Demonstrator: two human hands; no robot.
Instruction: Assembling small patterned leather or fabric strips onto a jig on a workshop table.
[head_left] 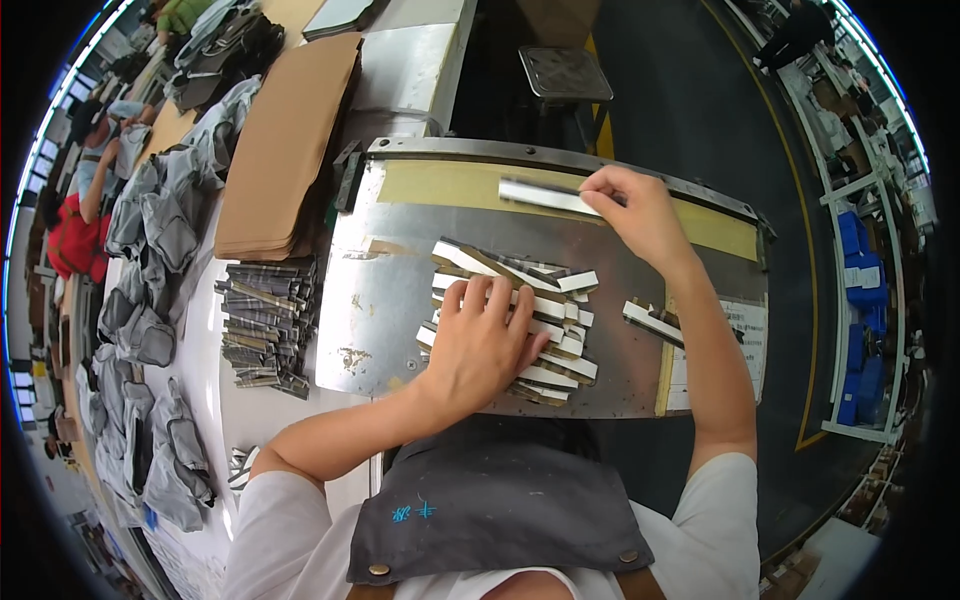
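Observation:
My right hand (pixel 637 210) pinches one end of a white strip with a dark edge (pixel 545 195), blurred by motion, which points left above the yellow band (pixel 430 185) on the metal plate (pixel 380 310). My left hand (pixel 480 335) lies with fingers spread on a loose pile of white and plaid fabric strips (pixel 562 372) in the middle of the plate. What is under its palm is hidden. To the right, partly behind my right forearm, a few more such strips (pixel 650 320) rest on the plate.
Left of the plate are bundled plaid strips (pixel 265 330) and a tall stack of brown card sheets (pixel 290 150). Grey fabric pieces (pixel 165 235) cover the far-left table. A metal rail (pixel 530 153) edges the plate's far side; beyond it stands a stool (pixel 565 75). Several people work at far left.

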